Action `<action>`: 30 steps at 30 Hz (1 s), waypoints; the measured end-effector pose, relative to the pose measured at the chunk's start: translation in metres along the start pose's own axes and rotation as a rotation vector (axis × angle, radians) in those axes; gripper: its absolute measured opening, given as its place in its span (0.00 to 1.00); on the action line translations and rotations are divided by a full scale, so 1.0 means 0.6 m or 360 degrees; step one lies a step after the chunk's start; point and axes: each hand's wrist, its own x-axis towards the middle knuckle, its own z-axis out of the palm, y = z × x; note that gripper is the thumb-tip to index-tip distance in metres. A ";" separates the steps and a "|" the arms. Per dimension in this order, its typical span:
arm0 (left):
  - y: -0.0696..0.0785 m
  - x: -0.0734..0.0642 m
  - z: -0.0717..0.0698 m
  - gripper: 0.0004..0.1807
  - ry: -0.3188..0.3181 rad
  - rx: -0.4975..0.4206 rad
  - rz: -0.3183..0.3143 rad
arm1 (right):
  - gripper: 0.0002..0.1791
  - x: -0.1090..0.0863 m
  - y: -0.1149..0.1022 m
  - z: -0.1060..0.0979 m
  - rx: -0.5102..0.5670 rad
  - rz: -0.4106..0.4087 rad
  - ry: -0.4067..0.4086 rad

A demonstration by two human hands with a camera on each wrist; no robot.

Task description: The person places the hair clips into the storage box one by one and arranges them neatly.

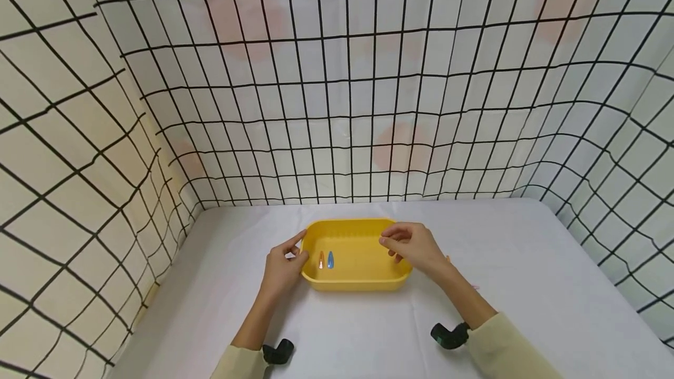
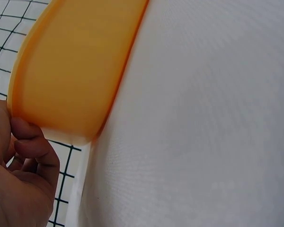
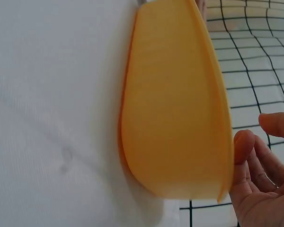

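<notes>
A yellow tray (image 1: 355,285) sits on the white table, its long side facing me. My left hand (image 1: 282,268) pinches the tray's left rim, and in the left wrist view the curled fingers (image 2: 35,144) meet its edge. Inside, toward the left end, an orange hair clip (image 1: 321,259) and a blue hair clip (image 1: 330,259) lie side by side. Over the tray's right end hovers my right hand (image 1: 413,244). Its thumb and forefinger stand apart in the right wrist view, with nothing visible between them, beside the tray wall (image 3: 180,104).
A small orange piece (image 1: 448,258) and a pink piece (image 1: 475,286) lie on the table by the right forearm, partly hidden. Black-gridded white cloth (image 1: 337,98) surrounds the table at the back and sides. Black wrist devices (image 1: 450,336) are worn on both arms.
</notes>
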 end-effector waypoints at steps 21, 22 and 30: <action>0.002 -0.002 -0.002 0.29 0.0006 0.0005 0.0011 | 0.24 -0.061 0.064 -0.131 -0.0125 0.0145 0.0112; 0.002 -0.002 -0.002 0.29 0.0009 0.0002 0.0015 | 0.24 -0.064 0.067 -0.136 -0.0126 0.0133 0.0118; 0.004 0.000 0.000 0.29 0.0001 0.0018 -0.0035 | 0.24 -0.085 0.107 -0.171 -0.0176 0.0137 0.0186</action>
